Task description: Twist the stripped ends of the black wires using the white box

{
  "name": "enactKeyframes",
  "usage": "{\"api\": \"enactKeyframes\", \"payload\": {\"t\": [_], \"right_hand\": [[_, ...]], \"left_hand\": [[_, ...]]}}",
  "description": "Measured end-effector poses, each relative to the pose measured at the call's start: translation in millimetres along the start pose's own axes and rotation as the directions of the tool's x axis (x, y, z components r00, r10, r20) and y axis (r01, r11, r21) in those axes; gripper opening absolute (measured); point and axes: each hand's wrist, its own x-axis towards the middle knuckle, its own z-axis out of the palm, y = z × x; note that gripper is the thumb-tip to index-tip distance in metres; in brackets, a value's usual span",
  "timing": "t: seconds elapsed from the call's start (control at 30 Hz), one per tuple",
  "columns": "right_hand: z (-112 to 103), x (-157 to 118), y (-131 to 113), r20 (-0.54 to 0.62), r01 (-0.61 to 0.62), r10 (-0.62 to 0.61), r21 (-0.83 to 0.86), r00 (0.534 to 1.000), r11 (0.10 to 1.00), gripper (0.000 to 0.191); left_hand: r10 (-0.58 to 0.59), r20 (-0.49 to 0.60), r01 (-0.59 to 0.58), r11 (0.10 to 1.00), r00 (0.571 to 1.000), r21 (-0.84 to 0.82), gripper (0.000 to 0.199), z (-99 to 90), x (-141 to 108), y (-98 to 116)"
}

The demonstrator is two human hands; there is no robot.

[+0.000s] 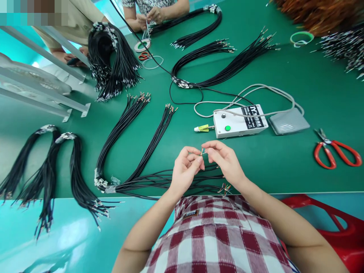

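My left hand (186, 167) is closed in a pinch on the stripped end of a black cable, where thin coloured wires (201, 151) stick up between thumb and forefinger. My right hand (223, 158) pinches the tips of those same fine wires from the other side. Below both hands, black cables (153, 180) from a taped bundle run across the green table, and some loose coloured wire ends (225, 189) lie at the table's front edge. Just beyond my hands sits a white box (234, 123) with a green button and a yellow-taped tip.
A grey foot pedal (288, 122) and red-handled cutters (331, 146) lie to the right. Bent cable bundles (116, 140) spread left and further back (222, 74). A red stool (335, 227) stands at my right. Across the table, another person's hands (149, 18) handle a white strand.
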Motion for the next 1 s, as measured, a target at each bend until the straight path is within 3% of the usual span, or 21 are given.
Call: {"api": "enactKeyframes", "payload": {"t": [0.17, 0.33, 0.53, 0.7, 0.83, 1.0], "right_hand": [[11, 4, 6, 0.048, -0.078, 0.072, 0.126, 0.996, 0.989, 0.034], [6, 2, 12, 0.108, -0.092, 0.073, 0.189, 0.992, 0.978, 0.029], [-3, 1, 10, 0.049, -0.021, 0.019, 0.054, 0.999, 0.998, 0.035], [-9, -1, 15, -0.004, 0.077, -0.079, -0.147, 0.997, 0.986, 0.027], [-11, -2, 16, 0.003, 0.185, -0.197, -0.356, 0.980, 0.916, 0.016], [-11, -1, 14, 0.005, 0.196, -0.209, -0.371, 0.978, 0.908, 0.013]], "left_hand": [[0.021, -0.015, -0.021, 0.999, 1.000, -0.033, 0.038, -0.2, 1, -2], [0.049, -0.015, -0.050, 0.996, 0.999, -0.077, 0.036, -2.7, 2, -9], [0.116, 0.012, -0.116, 0.991, 0.993, 0.064, 0.032, 1.5, 8, -3], [0.214, -0.114, -0.205, 0.975, 0.970, 0.086, 0.019, 13.4, 15, 0], [0.225, -0.131, -0.219, 0.974, 0.966, 0.063, 0.016, 15.2, 15, -4], [0.231, -0.099, -0.223, 0.971, 0.968, 0.088, 0.013, 9.2, 15, -9]]}}
